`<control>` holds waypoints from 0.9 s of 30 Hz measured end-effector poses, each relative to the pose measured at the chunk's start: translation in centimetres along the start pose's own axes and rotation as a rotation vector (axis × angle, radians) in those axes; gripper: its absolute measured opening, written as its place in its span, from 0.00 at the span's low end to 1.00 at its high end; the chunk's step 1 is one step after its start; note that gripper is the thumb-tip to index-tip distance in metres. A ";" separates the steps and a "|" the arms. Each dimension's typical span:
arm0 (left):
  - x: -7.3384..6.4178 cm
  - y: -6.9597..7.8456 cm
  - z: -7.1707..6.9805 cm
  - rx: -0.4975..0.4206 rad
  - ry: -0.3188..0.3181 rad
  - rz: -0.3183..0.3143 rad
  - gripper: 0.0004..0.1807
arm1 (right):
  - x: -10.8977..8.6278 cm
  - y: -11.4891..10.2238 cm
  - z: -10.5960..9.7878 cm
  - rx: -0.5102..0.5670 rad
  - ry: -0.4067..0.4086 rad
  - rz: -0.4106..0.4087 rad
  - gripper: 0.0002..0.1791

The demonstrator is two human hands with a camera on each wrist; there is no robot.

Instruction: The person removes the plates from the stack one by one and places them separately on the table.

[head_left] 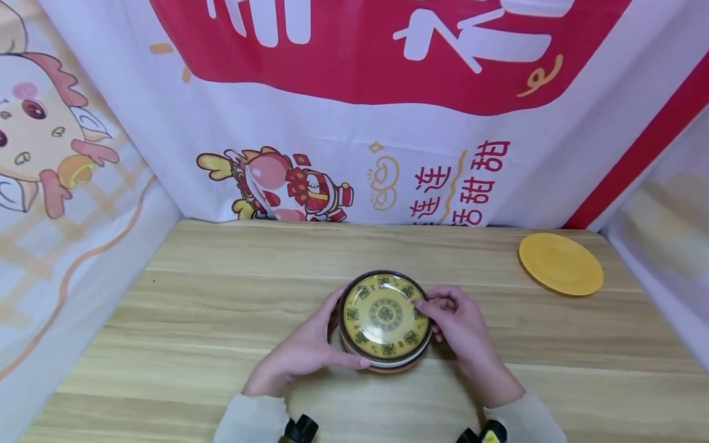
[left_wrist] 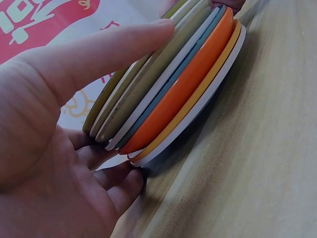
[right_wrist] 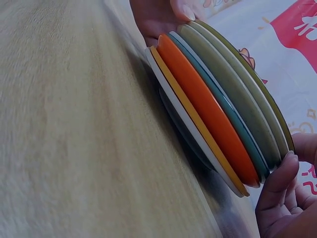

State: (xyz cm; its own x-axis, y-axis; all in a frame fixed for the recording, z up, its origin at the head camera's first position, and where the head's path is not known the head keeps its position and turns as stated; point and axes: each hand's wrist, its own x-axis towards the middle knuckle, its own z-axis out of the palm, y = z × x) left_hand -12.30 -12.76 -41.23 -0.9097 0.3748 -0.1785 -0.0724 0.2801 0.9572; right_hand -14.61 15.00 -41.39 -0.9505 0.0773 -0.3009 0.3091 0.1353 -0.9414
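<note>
A stack of plates sits near the middle of the table, topped by a yellow patterned plate [head_left: 384,315] with a dark rim. Below it, the wrist views show olive plates, a teal one, an orange plate [left_wrist: 183,94], then a mustard plate [right_wrist: 190,114] and a white plate at the bottom. My left hand [head_left: 304,347] holds the stack from the left, thumb along the near edge of the upper plates and fingers at the lower rims. On the right side, my right hand [head_left: 462,326] pinches the patterned plate's rim, thumb on top and fingers at its edge.
A single yellow plate [head_left: 560,263] lies at the back right of the wooden table [head_left: 221,295]. Printed cloth [head_left: 343,129] hangs along the table's far edge, and more cloth lines the left and right sides.
</note>
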 end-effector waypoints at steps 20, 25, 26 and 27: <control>-0.2 -0.1 -0.4 0.009 0.000 -0.017 0.74 | -0.4 -0.1 0.5 -0.032 0.001 -0.009 0.21; 0.1 0.0 -0.3 0.021 -0.010 0.000 0.75 | -0.5 -0.4 0.4 -0.041 0.022 -0.022 0.21; 0.1 0.0 -0.3 0.022 -0.009 -0.002 0.75 | -0.6 -0.4 0.4 -0.043 0.022 -0.023 0.20; 0.1 0.0 -0.4 0.021 -0.007 -0.005 0.75 | -0.6 -0.5 0.4 -0.047 0.020 -0.023 0.20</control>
State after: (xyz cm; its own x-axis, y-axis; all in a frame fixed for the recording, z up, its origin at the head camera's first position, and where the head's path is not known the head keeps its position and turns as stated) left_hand -12.50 -13.06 -41.17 -0.9066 0.3794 -0.1848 -0.0681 0.3007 0.9513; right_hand -14.20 14.47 -40.83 -0.9568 0.0933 -0.2754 0.2884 0.1837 -0.9397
